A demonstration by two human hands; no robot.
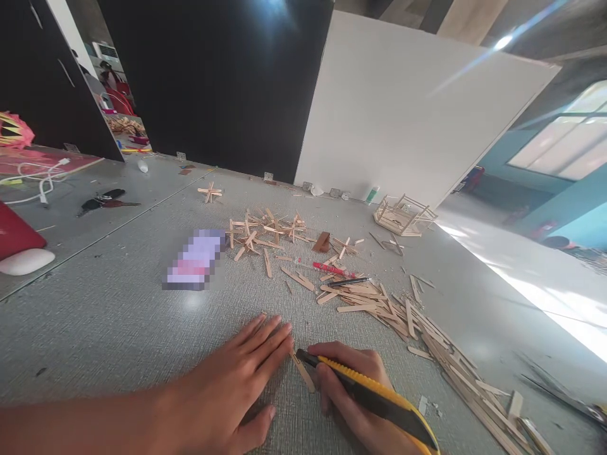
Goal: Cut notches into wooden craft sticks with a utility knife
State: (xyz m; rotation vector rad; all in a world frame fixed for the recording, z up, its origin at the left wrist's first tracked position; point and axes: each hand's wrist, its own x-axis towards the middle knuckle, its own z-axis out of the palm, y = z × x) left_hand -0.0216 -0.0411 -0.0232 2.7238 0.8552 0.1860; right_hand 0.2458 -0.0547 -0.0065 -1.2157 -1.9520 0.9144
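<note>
One stick (304,375) lies flat; right hand (351,416) grips cutter (382,400).

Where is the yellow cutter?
Head view, bottom, right of centre: the yellow cutter is in the right hand, its tip near a wooden stick.

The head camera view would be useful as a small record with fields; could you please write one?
Left hand: palm down on the grey textured table, fingertips near a narrow pale wooden stick
Right hand: gripping a yellow-and-black utility knife, its tip beside that stick
Right side: heap of loose flat wooden sticks
Farther back: open pale wooden frame, star-shaped wooden cluster
</note>
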